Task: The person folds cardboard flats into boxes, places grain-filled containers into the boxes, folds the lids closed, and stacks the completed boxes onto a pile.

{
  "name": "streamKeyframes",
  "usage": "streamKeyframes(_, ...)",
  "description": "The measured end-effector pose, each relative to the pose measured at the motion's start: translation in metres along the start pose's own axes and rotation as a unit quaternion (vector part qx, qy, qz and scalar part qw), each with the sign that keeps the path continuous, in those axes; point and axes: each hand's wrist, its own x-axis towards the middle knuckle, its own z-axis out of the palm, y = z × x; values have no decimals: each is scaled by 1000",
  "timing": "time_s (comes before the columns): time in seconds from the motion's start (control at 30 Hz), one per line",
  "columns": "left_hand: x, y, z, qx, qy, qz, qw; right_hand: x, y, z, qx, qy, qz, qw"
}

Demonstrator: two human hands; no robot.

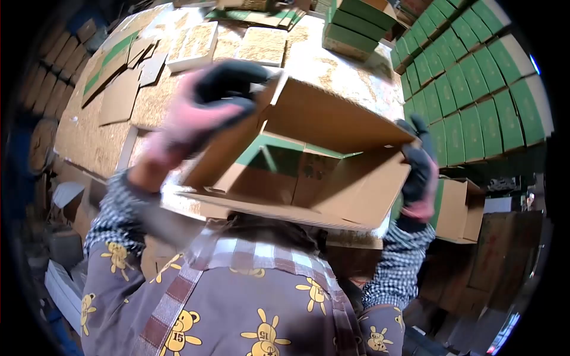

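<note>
Smock [243, 302] is lying below the box [363, 185]; left hand [208, 104] and right hand [420, 169], partly closed, are gripping its opposite ends, probably steadying it.

Table [83, 151] (brown-speckled): flat cardboard [120, 97], pale-edged slabs [263, 46], green boxes [354, 40]

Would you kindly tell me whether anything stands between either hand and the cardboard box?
Only the gloves visibly do: the left hand is at the left edge of the box, the right hand at the right; blur hides the left contact.
</note>
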Motion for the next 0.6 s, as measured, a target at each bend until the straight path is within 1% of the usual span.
streamKeyframes(0.03, 3, -16, 22, 75, -23, 22, 997, 20, 28, 0, -223, 42, -54, 972)
streamKeyframes(0.07, 2, -52, 45, 205, -117, 49, 971, 22, 53, 25, -375, 45, -175, 909)
streamKeyframes(0.1, 8, -79, 57, 335, -204, 84, 916, 30, 67, 48, -508, 44, -305, 804)
streamKeyframes(0.13, 1, -77, 52, 405, -231, 110, 878, 37, 64, 51, -506, 36, -315, 802)
streamKeyframes(0.17, -12, -76, 42, 468, -261, 130, 834, 37, 64, 50, -610, 75, -367, 699)
streamKeyframes(0.2, -20, -61, 21, 393, -256, 131, 874, 35, 65, 50, -696, 120, -411, 576)
streamKeyframes(0.23, -27, -52, -4, 449, -279, 152, 835, 41, 76, 27, -702, 84, -396, 587)
streamKeyframes(0.3, -41, -28, -14, 348, -294, 45, 889, 37, 87, 33, -812, 95, -262, 513)
streamKeyframes(0.33, -52, -44, -4, 236, -256, 42, 936, 47, 95, 36, -789, 126, -244, 549)
streamKeyframes(0.37, -52, -54, 7, 335, -183, -7, 924, 50, 90, 40, -800, 123, -289, 511)
streamKeyframes(0.4, -43, -58, 11, 249, -95, -66, 961, 51, 73, 51, -782, 96, -283, 546)
streamKeyframes(0.43, -35, -65, 15, 154, -3, -122, 980, 53, 57, 50, -766, 65, -273, 578)
streamKeyframes(0.47, -35, -73, 16, 171, 17, -151, 973, 53, 45, 33, -721, -1, -291, 629)
streamKeyframes(0.5, -36, -86, 16, 190, 32, -175, 966, 36, 38, 40, -668, -74, -209, 710)
streamKeyframes(0.53, -40, -111, 17, 204, 66, -139, 967, 10, 50, 47, -716, -72, -312, 620)
streamKeyframes(0.57, -44, -125, 22, 159, 114, -104, 975, -11, 59, 48, -690, -174, -308, 631)
streamKeyframes(0.6, -52, -136, 22, -38, 138, -139, 980, -31, 77, 39, -700, -300, -184, 621)
